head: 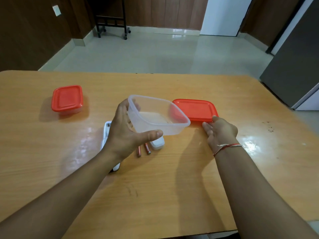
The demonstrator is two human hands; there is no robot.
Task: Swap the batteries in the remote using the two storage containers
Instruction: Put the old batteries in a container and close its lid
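Note:
My left hand (pixel 124 133) grips a clear plastic container (pixel 158 116) by its left wall and holds it tilted above the table; it looks empty. Its red lid (pixel 194 109) lies flat on the table to the right, with my right hand (pixel 220 130) touching the lid's near edge, fingers apart. A white remote (pixel 106 133) lies under my left hand, mostly hidden. Two copper-coloured batteries (pixel 143 150) and a white battery cover (pixel 157 144) lie beside it. A second container with a red lid (pixel 67 100) on stands shut at the far left.
The wooden table (pixel 155 187) ends close at the bottom right. Beyond its far edge lies a tiled floor with a black wheeled stand (pixel 112 19). A grey cabinet (pixel 296 66) rises at the right.

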